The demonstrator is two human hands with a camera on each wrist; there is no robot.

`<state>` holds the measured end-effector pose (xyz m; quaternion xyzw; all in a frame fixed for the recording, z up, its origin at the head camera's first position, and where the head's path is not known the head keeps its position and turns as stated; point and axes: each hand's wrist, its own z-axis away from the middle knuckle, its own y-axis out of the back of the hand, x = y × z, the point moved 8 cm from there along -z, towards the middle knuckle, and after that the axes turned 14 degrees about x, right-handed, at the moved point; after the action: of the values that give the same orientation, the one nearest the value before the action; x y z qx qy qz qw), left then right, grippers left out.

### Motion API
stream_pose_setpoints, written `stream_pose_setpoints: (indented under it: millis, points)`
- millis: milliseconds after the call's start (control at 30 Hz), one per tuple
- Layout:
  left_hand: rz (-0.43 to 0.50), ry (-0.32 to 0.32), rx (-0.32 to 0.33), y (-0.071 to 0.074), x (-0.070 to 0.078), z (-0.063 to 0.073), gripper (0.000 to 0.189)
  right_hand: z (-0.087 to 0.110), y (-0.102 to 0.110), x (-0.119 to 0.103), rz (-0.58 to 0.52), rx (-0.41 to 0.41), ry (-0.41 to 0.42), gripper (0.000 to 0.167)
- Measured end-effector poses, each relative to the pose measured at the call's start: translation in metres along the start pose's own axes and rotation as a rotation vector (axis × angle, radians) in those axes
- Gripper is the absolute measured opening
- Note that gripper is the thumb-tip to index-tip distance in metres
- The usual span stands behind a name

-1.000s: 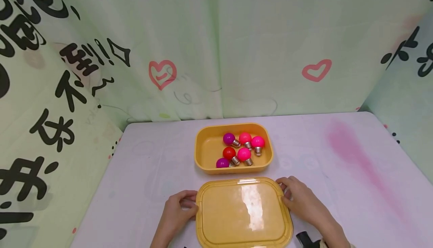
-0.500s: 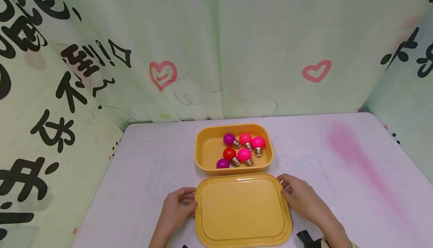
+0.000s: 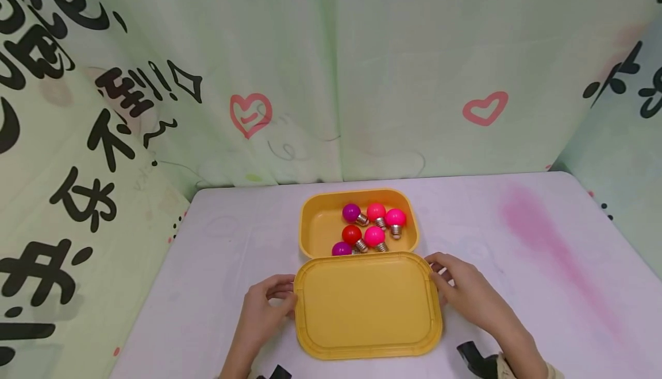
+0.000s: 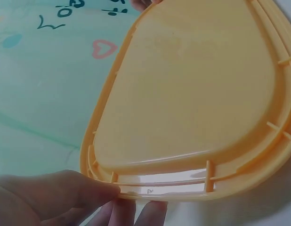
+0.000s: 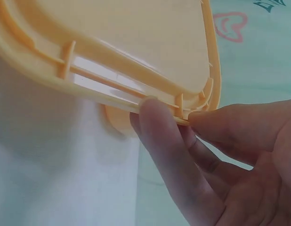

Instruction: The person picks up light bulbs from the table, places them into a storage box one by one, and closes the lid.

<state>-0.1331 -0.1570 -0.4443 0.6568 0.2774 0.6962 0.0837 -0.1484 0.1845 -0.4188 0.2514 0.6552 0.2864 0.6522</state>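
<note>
Between both hands a yellow plastic lid (image 3: 367, 310) is held above the table, its ribbed underside visible in both wrist views. My left hand (image 3: 264, 310) pinches the lid's left edge between thumb and fingers. At the opposite edge, my right hand (image 3: 468, 293) grips with thumb and fingertips. Just beyond the lid sits a yellow box (image 3: 318, 227), its front wall hidden behind the lid's far edge. Inside lie several small bulbs with metal screw bases, among them a red bulb (image 3: 351, 234), a purple bulb (image 3: 351, 213) and a pink bulb (image 3: 395, 217).
The table (image 3: 233, 241) has a whitish-lilac cover with a pink stain (image 3: 548, 235) at right. Green curtains (image 3: 403, 69) with black lettering and hearts surround it at the back and sides. Black wrist mounts (image 3: 476, 359) show near the bottom edge.
Both hands have carried the lid forward toward the box and raised it. Its far edge now overlaps the box's front wall in view. The bulbs stay as they were.
</note>
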Motion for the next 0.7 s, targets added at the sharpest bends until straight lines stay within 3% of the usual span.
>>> stream_pose_setpoints:
  millis: [400, 700]
  points:
    - [0.136, 0.053, 0.020, 0.012, 0.017, -0.009, 0.025, -0.005, 0.015, -0.016, -0.116, 0.030, 0.035, 0.029]
    - [0.188, 0.022, 0.036, 0.025, 0.033, -0.016, 0.025, -0.008, 0.031, -0.035, -0.156, 0.071, 0.096, 0.030]
